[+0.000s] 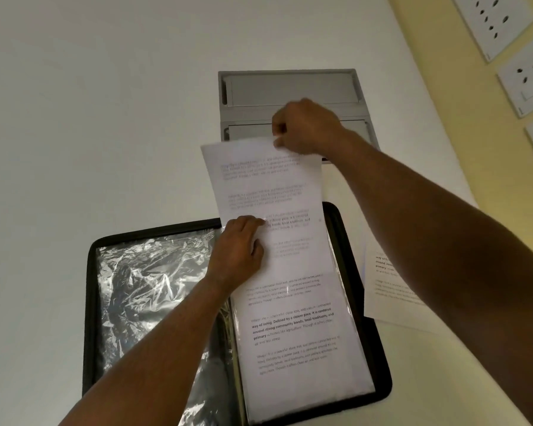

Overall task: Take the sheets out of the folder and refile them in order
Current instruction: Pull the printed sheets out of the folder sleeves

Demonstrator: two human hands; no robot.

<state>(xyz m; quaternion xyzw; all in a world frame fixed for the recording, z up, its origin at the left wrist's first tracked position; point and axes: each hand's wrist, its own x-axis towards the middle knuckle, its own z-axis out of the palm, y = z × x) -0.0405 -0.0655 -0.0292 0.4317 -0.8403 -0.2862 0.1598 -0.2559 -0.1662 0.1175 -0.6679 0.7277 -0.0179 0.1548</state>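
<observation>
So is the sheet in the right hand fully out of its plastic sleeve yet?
Partly out. The right hand pinches the sheet's top edge; its lower part sits inside the plastic sleeve, which the left hand steadies.

counter: white counter point(74, 149), plain surface
near edge: open black folder point(382, 364) lies flat, clear sleeves inside
right of folder: loose printed sheet point(391, 290), its corner tucked under the folder's edge
far side: grey flap panel point(290, 87) set in the top
</observation>
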